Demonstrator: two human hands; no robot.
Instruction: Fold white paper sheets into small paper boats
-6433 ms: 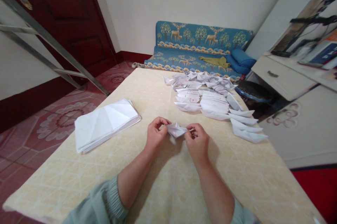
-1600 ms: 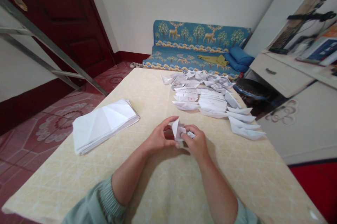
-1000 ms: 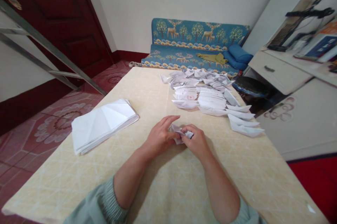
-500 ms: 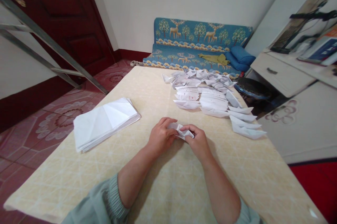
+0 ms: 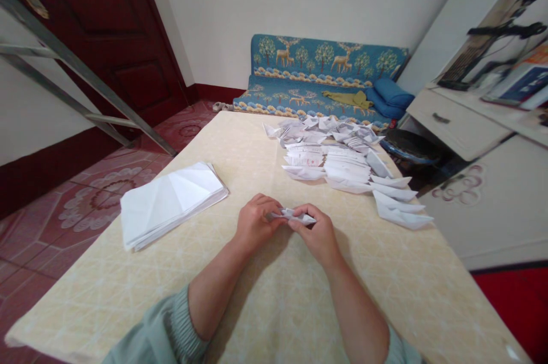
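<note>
Between both hands, a small white folded paper boat [image 5: 295, 216] is held just over the middle of the table. My left hand [image 5: 259, 219] pinches its left end, the fingers curled and partly covering it. At the other end, my right hand [image 5: 313, 228] grips the paper between thumb and fingers. Off to the left lies a stack of white paper sheets [image 5: 171, 198], the top one creased. Beyond my right hand, several finished-looking paper boats [image 5: 349, 173] stand in rows, with a looser heap of folded paper boats [image 5: 319, 127] behind them.
The table [image 5: 240, 141] has a pale yellow patterned cover. A blue sofa [image 5: 317, 59] stands past its far edge. At the right is a white cabinet [image 5: 466, 118] with a dark round stool [image 5: 409, 144] beside it. A metal ladder [image 5: 94, 84] leans at the left.
The folded paper looks narrower and flatter, its sides drawn closer together. My left hand has shifted slightly left, and both hands keep their grip.
</note>
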